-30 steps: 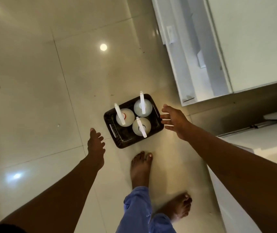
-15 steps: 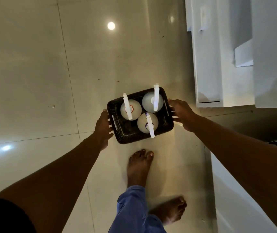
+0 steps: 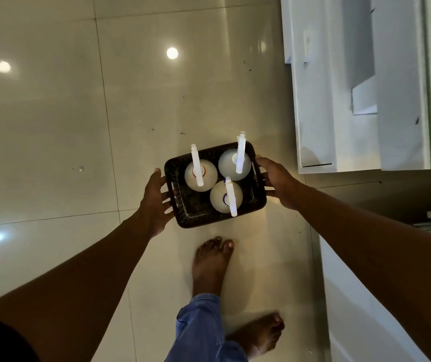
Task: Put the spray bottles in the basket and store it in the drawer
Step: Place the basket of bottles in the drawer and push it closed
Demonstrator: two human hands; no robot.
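We look straight down at a glossy tiled floor (image 3: 52,126). A white cabinet (image 3: 339,100) stands at upper right, with what appears to be a pulled-out white drawer (image 3: 366,296) along the right edge; we cannot see into it.

The dark perforated basket (image 3: 196,218) sits centre frame, between both hands. Whether it rests on the floor or is just clear of it we cannot tell. Three white spray bottles (image 3: 200,176) stand upright inside, crowded toward the far end, the near left corner bare.

Left hand (image 3: 154,202): fingers curled against the left end wall, at the handle slot. Right hand (image 3: 277,181): fingers wrapped over the right end.

Risks, as we judge them:
- Tilt during carry: bottles are tall, likely to topple into the bare corner.
- Load is off-centre; an uneven lift could rock it.
- Nozzles stand above the rim and could catch on the drawer opening.
- Bare feet (image 3: 211,259) lie just below the load.
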